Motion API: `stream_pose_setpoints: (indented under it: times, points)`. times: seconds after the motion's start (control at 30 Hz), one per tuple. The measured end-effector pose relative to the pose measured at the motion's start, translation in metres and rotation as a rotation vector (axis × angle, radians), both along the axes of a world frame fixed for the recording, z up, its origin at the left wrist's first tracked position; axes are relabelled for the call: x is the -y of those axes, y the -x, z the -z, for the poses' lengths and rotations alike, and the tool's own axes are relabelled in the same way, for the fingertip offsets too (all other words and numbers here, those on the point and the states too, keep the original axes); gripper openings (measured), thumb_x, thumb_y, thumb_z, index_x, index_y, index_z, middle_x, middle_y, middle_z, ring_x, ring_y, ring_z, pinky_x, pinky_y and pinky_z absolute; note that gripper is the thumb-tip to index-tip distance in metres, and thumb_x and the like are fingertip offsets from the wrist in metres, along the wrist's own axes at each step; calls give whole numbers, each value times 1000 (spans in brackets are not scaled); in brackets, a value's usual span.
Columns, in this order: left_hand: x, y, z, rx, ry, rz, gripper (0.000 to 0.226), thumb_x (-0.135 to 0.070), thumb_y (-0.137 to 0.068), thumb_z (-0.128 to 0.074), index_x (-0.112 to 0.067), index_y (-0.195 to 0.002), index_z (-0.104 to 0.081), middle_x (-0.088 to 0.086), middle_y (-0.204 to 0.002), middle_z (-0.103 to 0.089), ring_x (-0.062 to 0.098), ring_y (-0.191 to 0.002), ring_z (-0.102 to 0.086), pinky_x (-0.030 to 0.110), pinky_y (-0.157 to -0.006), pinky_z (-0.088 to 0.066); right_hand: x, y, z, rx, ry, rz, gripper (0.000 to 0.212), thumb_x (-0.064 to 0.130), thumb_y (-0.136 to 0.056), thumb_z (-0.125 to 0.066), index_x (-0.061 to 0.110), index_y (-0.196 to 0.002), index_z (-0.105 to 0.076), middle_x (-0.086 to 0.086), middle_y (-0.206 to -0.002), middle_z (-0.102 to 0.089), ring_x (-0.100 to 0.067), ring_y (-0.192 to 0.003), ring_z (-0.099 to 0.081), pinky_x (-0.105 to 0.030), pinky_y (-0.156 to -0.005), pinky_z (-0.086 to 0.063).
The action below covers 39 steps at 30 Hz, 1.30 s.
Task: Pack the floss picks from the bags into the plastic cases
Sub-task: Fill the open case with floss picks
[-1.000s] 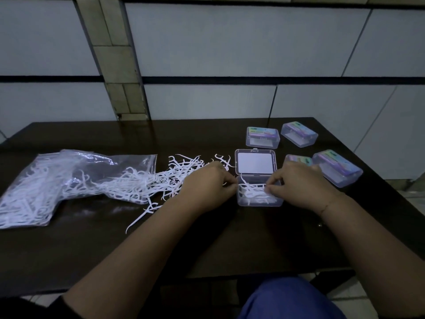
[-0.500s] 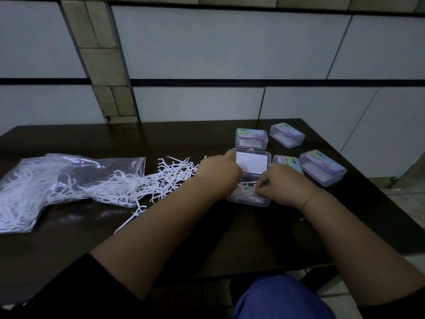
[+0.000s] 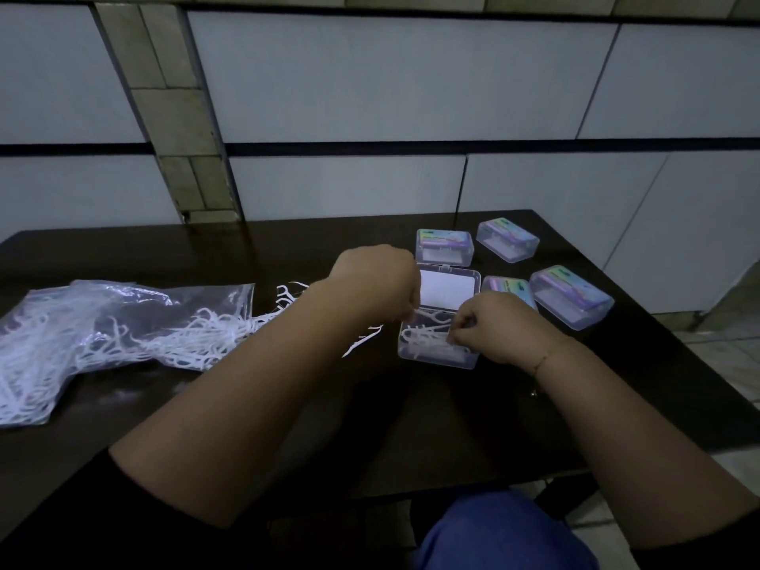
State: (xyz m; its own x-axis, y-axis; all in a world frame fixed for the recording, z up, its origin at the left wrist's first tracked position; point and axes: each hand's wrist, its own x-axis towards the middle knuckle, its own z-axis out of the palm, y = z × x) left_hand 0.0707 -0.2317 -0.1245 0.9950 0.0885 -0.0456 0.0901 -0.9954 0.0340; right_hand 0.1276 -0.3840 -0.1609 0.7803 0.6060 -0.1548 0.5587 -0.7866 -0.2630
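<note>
An open clear plastic case (image 3: pixel 436 357) sits in the middle right of the dark table, its lid (image 3: pixel 446 288) laid back and white floss picks (image 3: pixel 423 337) inside. My right hand (image 3: pixel 497 327) pinches picks at the case's right side. My left hand (image 3: pixel 374 281) is a loose fist at the case's left rear corner, fingertips down by the picks; what it grips is hidden. A clear bag of floss picks (image 3: pixel 82 339) lies at the left, with loose picks (image 3: pixel 283 298) spilling from its mouth.
Closed filled cases with coloured labels stand behind and right of the open one: one at the back (image 3: pixel 444 245), one further right (image 3: pixel 508 239), one at the far right (image 3: pixel 571 296), and one partly behind my right hand (image 3: pixel 508 285). The table's right edge (image 3: pixel 674 347) is near.
My left hand has moved up from the case's left front to its left rear corner. My right hand stays on the picks in the case. The camera view has shifted slightly.
</note>
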Motion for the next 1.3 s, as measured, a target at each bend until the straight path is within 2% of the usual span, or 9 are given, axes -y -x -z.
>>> stream_pose_setpoints:
  times: [0.17,0.33,0.47,0.67,0.87,1.0,1.1,1.17,1.3]
  points:
    - [5,-5,30,-109,175,32,25,-35,-82,-70,-28,-106,-72,-7,-107,-69,12,-94,-59,31,-79,-51,9,-5,-9,5,-99,67,19,27,-89,-62,20,-105,-69,2,-108,-64,-12,-92,-56,-24,-79,-45]
    - [-10,16,24,28,267,16,26,-35,-86,-65,-31,-112,-69,-9,-112,-64,7,-89,-52,25,-71,-41,10,-5,-13,59,-108,57,20,31,-89,-62,23,-107,-68,3,-111,-63,-11,-90,-53,-22,-73,-40]
    - [-47,57,27,137,301,-178,32,-41,-83,-67,-31,-113,-68,-9,-124,-62,11,-106,-58,30,-86,-49,-9,7,-11,111,-119,-77,19,30,-90,-60,26,-106,-70,4,-113,-64,-10,-94,-53,-26,-82,-45]
    - [-78,106,40,12,196,-396,44,-57,-74,-70,-36,-112,-66,-15,-106,-66,8,-91,-60,26,-73,-48,-51,32,-1,346,-21,-365,34,41,-90,-57,32,-123,-62,3,-119,-53,-17,-113,-40,-33,-93,-35]
    - [-73,112,51,26,132,-488,50,-69,-65,-69,-29,-95,-66,-9,-98,-60,13,-87,-58,30,-73,-48,-75,31,9,449,113,-416,44,44,-91,-53,28,-133,-52,-1,-128,-47,-21,-121,-35,-37,-98,-31]
    - [-69,108,53,-2,46,-533,57,-73,-65,-64,-19,-74,-51,-1,-99,-58,20,-86,-58,31,-65,-43,-86,23,11,476,191,-421,44,45,-92,-48,25,-132,-52,-2,-128,-45,-21,-121,-34,-40,-100,-28]
    - [-69,103,53,-15,47,-539,63,-69,-70,-65,-18,-106,-60,-1,-113,-56,22,-100,-57,31,-70,-40,-91,21,12,461,208,-440,47,43,-92,-47,24,-135,-48,-2,-128,-44,-22,-122,-33,-42,-100,-26]
    - [-70,101,54,-11,71,-534,56,-61,-75,-66,-21,-114,-62,-1,-114,-58,21,-103,-58,31,-72,-41,-95,21,13,479,200,-479,46,42,-93,-46,26,-136,-45,-1,-127,-44,-21,-121,-32,-40,-96,-26]
    - [-72,98,61,27,132,-506,26,-46,-85,-62,-25,-99,-71,-3,-95,-65,18,-90,-61,28,-69,-47,-96,20,16,588,172,-571,35,39,-96,-42,28,-125,-58,2,-118,-50,-21,-116,-34,-38,-88,-26]
